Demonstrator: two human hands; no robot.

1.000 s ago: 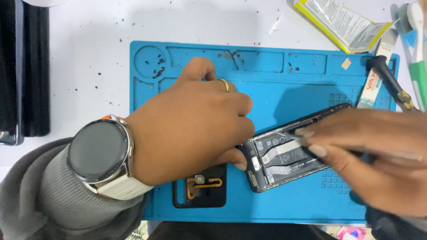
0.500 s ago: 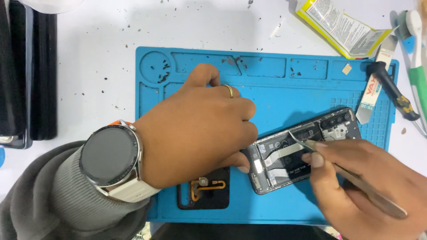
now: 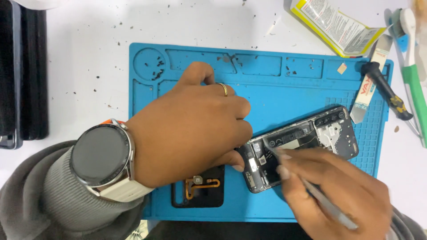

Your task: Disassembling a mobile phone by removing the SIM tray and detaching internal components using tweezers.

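An opened phone (image 3: 307,142) lies tilted on the right half of a blue work mat (image 3: 275,93), its back cover off and its inner boards and battery exposed. The left hand (image 3: 191,129) rests on the mat, its fingers (image 3: 235,160) curled together, with the thumb tip pressed against the phone's lower left end to hold it steady. A gold ring (image 3: 224,89) sits on one finger, and a round dark watch (image 3: 101,153) with a pale strap sits on the wrist above a grey sleeve (image 3: 40,200). The right hand (image 3: 338,191) comes in from the lower right, its fingers pinching slim metal tweezers (image 3: 329,206) whose tip reaches the phone's middle. Just below the left hand a small black part with an orange flex cable (image 3: 200,184) lies on the mat. Beyond the mat's right edge, on the white surface (image 3: 66,53), are a dark-handled screwdriver (image 3: 384,86), a flat pry tool (image 3: 369,95), a green and white toothbrush (image 3: 413,80) and a yellow-edged packet (image 3: 338,26). Dark specks dot the surface.
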